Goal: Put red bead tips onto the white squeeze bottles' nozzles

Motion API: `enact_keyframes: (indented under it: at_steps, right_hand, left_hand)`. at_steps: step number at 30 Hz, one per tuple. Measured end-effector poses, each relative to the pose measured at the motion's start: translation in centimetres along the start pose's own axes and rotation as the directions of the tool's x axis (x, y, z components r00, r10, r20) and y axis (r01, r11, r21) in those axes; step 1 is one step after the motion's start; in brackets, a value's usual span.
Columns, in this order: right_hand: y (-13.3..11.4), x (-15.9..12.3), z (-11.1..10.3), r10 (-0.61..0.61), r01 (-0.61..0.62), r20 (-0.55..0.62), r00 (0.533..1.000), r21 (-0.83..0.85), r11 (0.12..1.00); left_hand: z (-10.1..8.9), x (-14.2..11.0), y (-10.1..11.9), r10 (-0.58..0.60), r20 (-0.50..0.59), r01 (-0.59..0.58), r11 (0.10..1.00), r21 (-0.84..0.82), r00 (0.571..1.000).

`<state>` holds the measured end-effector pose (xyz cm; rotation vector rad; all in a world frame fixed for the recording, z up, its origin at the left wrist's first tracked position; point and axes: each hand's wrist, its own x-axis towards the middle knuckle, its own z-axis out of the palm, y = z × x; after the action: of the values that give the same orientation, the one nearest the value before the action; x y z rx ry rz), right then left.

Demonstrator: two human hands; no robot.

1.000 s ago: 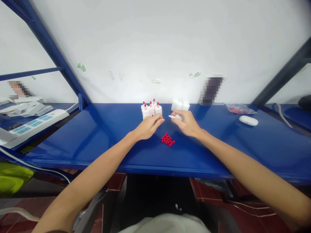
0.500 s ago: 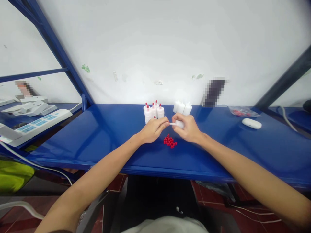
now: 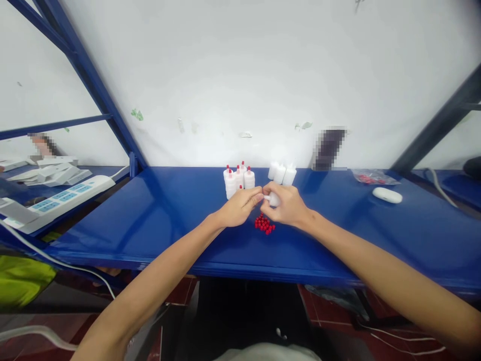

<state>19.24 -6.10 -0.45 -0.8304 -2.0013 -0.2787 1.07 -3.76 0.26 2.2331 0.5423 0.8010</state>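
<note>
My right hand (image 3: 286, 203) is closed around a small white plastic squeeze bottle (image 3: 274, 200), tilted over with its nozzle toward the left. At the nozzle's tip, my left hand (image 3: 242, 205) is pinched shut; the fingers hide what is between them. Below the hands lies a pile of small red caps (image 3: 264, 224) on the blue table. Several white bottles with red caps (image 3: 230, 184) stand upright behind my left hand. Behind my right hand are white bottles without red caps (image 3: 279, 173).
A white rounded case (image 3: 387, 195) and a clear bag of red pieces (image 3: 374, 177) lie on the blue table (image 3: 158, 215) at the right. A dark blurred object (image 3: 329, 149) leans on the wall. A power strip (image 3: 63, 200) and white boxes (image 3: 60, 172) are at the left.
My hands have come closer together, with the bottle's nozzle now mostly covered by my fingers. The whole view has shifted slightly with my head.
</note>
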Motion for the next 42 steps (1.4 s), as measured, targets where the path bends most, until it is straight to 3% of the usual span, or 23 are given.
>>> enact_keyframes:
  at_steps: [6,10,15,18,22,26,30,37,42]
  right_hand:
    - [0.0,-0.1,0.8,0.031,-0.03,0.018,0.999,-0.046,0.998]
    - [-0.6,0.3,0.5,0.192,-0.197,0.061,0.979,0.073,0.978]
    - [-0.6,1.0,-0.2,0.352,-0.431,0.279,0.893,0.308,0.848]
    - [0.1,0.9,-0.4,0.322,-0.479,0.389,0.863,0.426,0.768]
    - [0.8,0.4,-0.7,0.289,-0.513,0.445,0.847,0.542,0.666]
    - [0.7,0.4,-1.0,0.31,-0.516,0.431,0.847,0.53,0.673]
    - [0.5,0.3,-1.0,0.322,-0.466,0.343,0.882,0.536,0.704]
    - [0.6,-0.4,-0.8,0.327,-0.458,0.323,0.888,0.556,0.694]
    - [0.6,-0.2,-0.7,0.41,-0.475,0.247,0.878,0.56,0.679]
  left_hand:
    - [-1.0,0.1,0.0,-0.051,0.074,0.051,0.999,0.009,0.996]
    - [-0.9,0.1,0.0,0.025,0.004,-0.026,0.992,0.122,1.0]
    - [-1.0,0.1,-0.6,0.114,0.028,-0.118,0.959,0.259,0.993]
    - [-1.4,0.1,-0.9,0.101,0.025,-0.103,0.945,0.31,0.995]
    - [-2.0,0.1,-0.9,0.074,-0.029,-0.062,0.953,0.297,0.997]
    - [-1.8,0.1,-0.8,0.037,-0.065,-0.023,0.977,0.21,0.997]
    - [-1.2,0.0,-0.5,0.018,-0.067,-0.009,0.991,0.132,0.998]
    - [-0.8,0.0,-0.1,-0.023,-0.02,0.026,0.986,0.164,1.0]
    - [-1.0,-0.1,-0.4,-0.01,-0.029,0.017,0.972,0.236,1.0]
